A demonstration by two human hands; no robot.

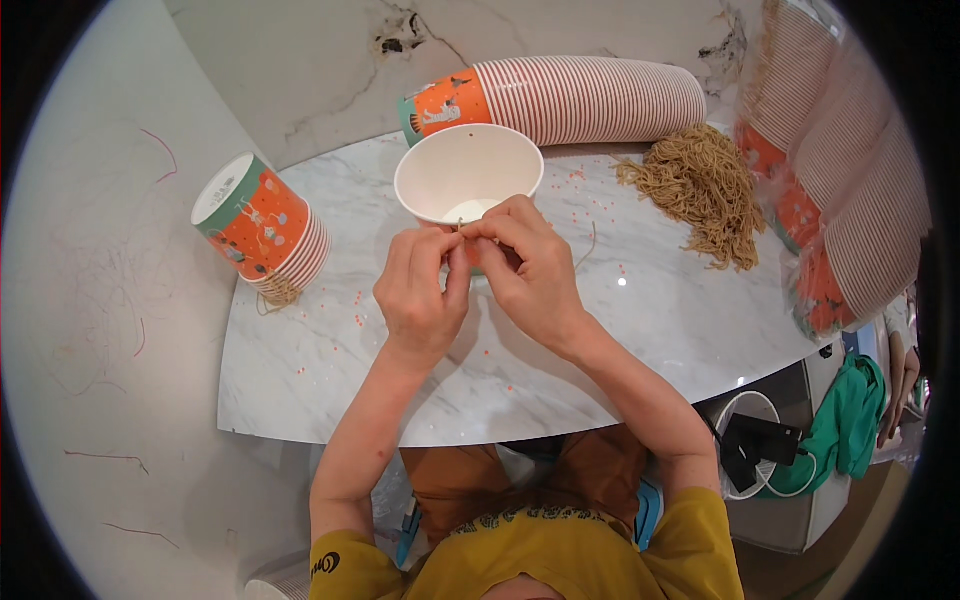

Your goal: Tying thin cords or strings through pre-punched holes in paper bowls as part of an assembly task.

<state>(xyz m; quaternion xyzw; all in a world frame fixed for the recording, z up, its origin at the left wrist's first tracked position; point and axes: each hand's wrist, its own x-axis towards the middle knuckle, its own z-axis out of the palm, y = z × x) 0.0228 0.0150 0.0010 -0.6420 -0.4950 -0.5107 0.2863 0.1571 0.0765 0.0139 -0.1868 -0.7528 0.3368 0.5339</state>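
Note:
A white-lined paper cup [440, 165] with an orange outside stands in front of me, its mouth tilted toward me. A small hole shows in its far rim. At the near rim, my left hand [425, 285] and my right hand [530, 270] meet, both closed in a pinch. Between their fingertips a short end of tan string [460, 223] pokes up. A thin strand [592, 245] trails beside my right hand; whether it belongs to the same piece, I cannot tell. My fingers hide much of the cup's near side.
Upside-down nested cups [265, 220] stand at left with string at their base. A long stack of cups [590, 98] lies behind, beside a heap of tan strings [705, 195]. Bagged cups [850, 200] fill the right. Orange bits dot the marble table [290, 400].

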